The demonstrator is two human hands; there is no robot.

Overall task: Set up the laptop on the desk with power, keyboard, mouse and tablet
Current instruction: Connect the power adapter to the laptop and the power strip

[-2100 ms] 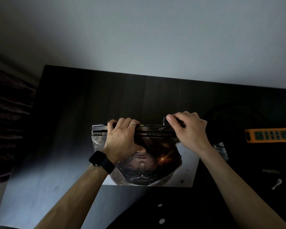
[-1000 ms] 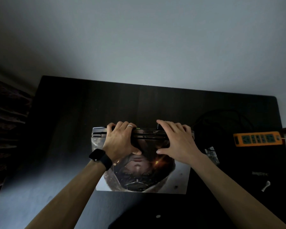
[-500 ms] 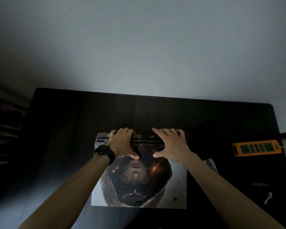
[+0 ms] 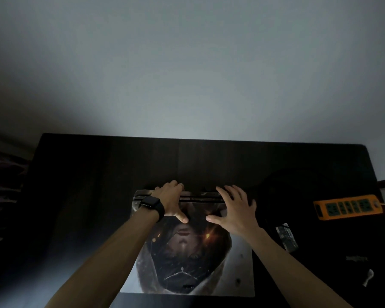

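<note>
A closed laptop [image 4: 236, 263] with a face picture on its lid lies on the dark desk [image 4: 98, 174], near the front middle. My left hand [image 4: 169, 201], with a black watch on the wrist, curls its fingers over the laptop's far edge, thumb on the lid. My right hand [image 4: 236, 207] lies spread on the lid beside it. Its fingers reach straight past the same far edge and its thumb rests on the lid. No keyboard, mouse or tablet is in view.
An orange power strip [image 4: 347, 206] lies at the desk's right edge. A dark power brick with a label [image 4: 286, 237] and a barely visible dark cable coil [image 4: 293, 185] lie right of the laptop. Two small pale items [image 4: 368, 277] lie at the near right.
My right hand slid left along the laptop's far edge and its fingers flattened out. My left hand kept its hold. The view tilted up, so the desk sits lower in frame.
</note>
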